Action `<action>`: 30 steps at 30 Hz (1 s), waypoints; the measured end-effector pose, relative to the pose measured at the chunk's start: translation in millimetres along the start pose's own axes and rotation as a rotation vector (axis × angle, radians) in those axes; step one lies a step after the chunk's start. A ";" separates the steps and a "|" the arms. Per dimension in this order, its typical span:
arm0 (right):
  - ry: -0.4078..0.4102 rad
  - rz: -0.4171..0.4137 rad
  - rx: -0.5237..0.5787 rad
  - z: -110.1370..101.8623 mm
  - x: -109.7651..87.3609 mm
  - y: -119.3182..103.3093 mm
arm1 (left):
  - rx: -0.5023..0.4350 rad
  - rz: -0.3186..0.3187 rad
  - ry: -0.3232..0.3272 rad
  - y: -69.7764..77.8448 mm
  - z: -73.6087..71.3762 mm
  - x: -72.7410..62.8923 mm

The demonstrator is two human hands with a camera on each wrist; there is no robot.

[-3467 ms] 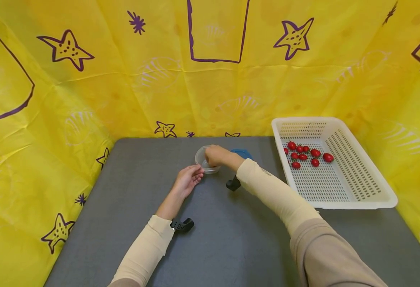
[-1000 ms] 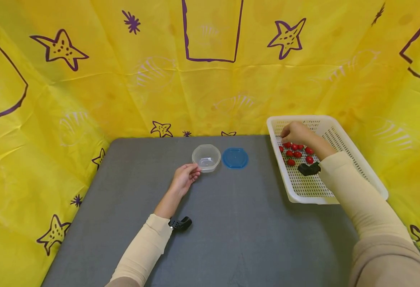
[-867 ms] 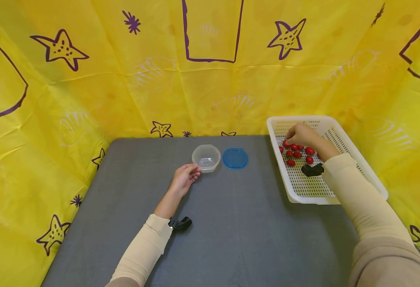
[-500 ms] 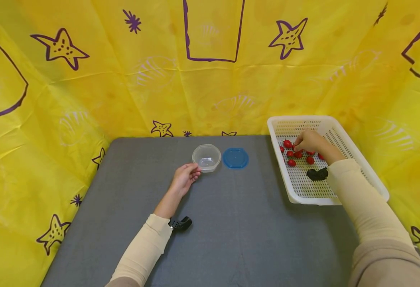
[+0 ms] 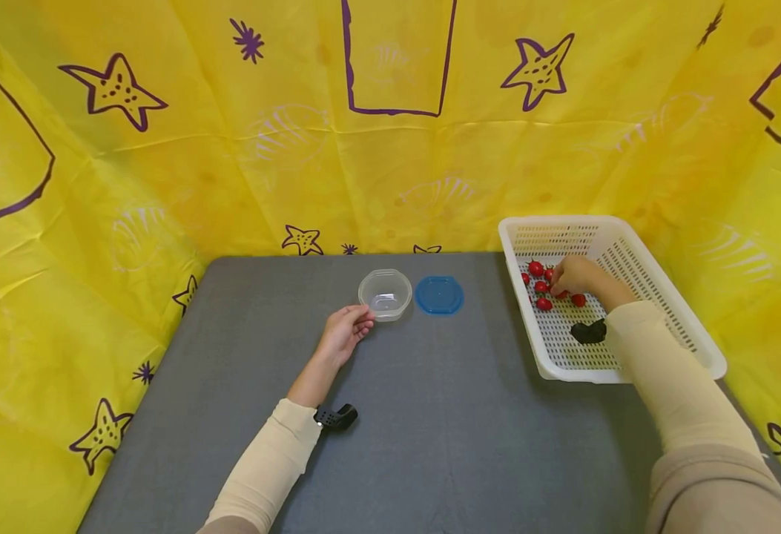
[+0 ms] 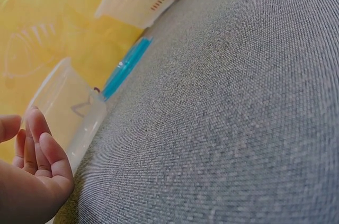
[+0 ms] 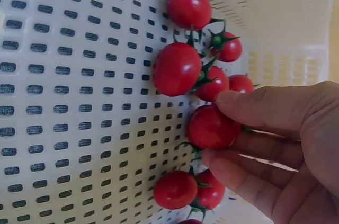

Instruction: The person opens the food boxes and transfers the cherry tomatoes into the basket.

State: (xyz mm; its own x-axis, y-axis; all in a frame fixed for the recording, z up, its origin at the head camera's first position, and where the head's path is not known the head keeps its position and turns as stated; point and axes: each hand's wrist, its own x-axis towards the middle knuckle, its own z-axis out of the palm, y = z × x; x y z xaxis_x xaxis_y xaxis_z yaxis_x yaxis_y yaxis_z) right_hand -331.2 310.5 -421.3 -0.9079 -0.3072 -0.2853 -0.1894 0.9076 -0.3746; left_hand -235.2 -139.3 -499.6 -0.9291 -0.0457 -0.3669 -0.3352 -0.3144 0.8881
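My left hand (image 5: 345, 332) pinches the near left rim of a clear plastic container (image 5: 390, 289) on the grey table. In the left wrist view, thumb and fingers (image 6: 50, 152) meet around the container's edge. Over on the right, my right hand (image 5: 577, 274) reaches down into a white perforated basket (image 5: 542, 348). Seen from the right wrist, its thumb and fingers pinch a red cherry tomato (image 7: 213, 127). Several other cherry tomatoes (image 7: 177, 69) with green stems lie around it on the basket floor; in the head view the hand hides some of them.
A blue lid (image 5: 440, 295) lies flat just right of the container, between it and the basket. The grey table (image 5: 390, 430) stretches toward me. A yellow patterned cloth (image 5: 283, 170) hangs behind and at both sides.
My right hand has left the container, gone right to the basket, and shifted among the tomatoes, lower and nearer now. The blue lid came into full view. My left hand stays at the container.
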 end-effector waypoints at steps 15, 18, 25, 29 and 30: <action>-0.057 0.041 -0.041 11.3 0.0 3.0 | -0.015 0.005 -0.003 0.4 0.5 -2.2; -0.063 0.043 -0.034 13.0 -1.7 3.8 | -0.015 0.007 -0.005 0.4 0.9 -2.3; -0.061 0.034 -0.035 13.2 -3.1 4.1 | -0.016 0.015 -0.008 -0.1 2.0 -2.0; -0.057 0.044 -0.025 11.1 -4.9 4.4 | -0.021 0.017 -0.011 -0.3 2.2 -2.2; -0.056 0.043 -0.021 10.5 -5.5 4.7 | -0.025 0.014 -0.011 -0.5 2.1 -2.2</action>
State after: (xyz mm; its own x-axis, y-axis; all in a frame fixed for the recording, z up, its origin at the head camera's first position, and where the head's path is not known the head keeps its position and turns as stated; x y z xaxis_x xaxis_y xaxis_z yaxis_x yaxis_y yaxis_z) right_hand -323.2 313.4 -430.8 -0.8931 -0.2826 -0.3499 -0.1588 0.9259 -0.3427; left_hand -233.4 -137.0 -498.7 -0.9355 -0.0401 -0.3510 -0.3180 -0.3376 0.8859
